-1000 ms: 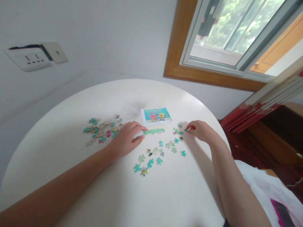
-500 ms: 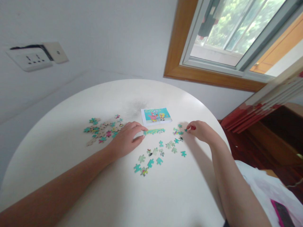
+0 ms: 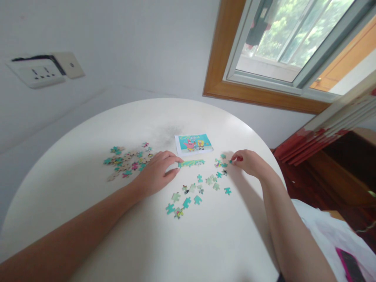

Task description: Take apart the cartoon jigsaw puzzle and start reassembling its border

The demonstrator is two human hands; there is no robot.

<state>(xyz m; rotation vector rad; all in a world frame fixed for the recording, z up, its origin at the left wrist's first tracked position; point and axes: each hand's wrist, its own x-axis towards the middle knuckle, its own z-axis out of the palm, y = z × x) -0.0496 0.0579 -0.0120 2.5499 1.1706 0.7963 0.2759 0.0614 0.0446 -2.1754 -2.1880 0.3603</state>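
The thumb and index finger of my left hand [image 3: 160,170] are closed about the left end of a joined strip of jigsaw pieces [image 3: 192,163]. A small teal jigsaw piece [image 3: 230,161] is pinched in the fingertips of my right hand [image 3: 245,161], beside a small cluster of pieces [image 3: 221,163]. Behind the strip lies a picture card [image 3: 195,144] with cartoon figures on teal. Loose pieces in teal and pale green, among them a teal piece [image 3: 187,202], are scattered in front of the strip. My left hand partly covers the edge of a heaped pile of pieces [image 3: 126,161].
Everything lies on a round white table [image 3: 141,239] that stands against a wall with a power socket [image 3: 42,73]. To the right are a wood-framed window [image 3: 282,94], a red curtain [image 3: 296,143] and a white plastic bag [image 3: 326,231] with a pink-edged phone [image 3: 349,264].
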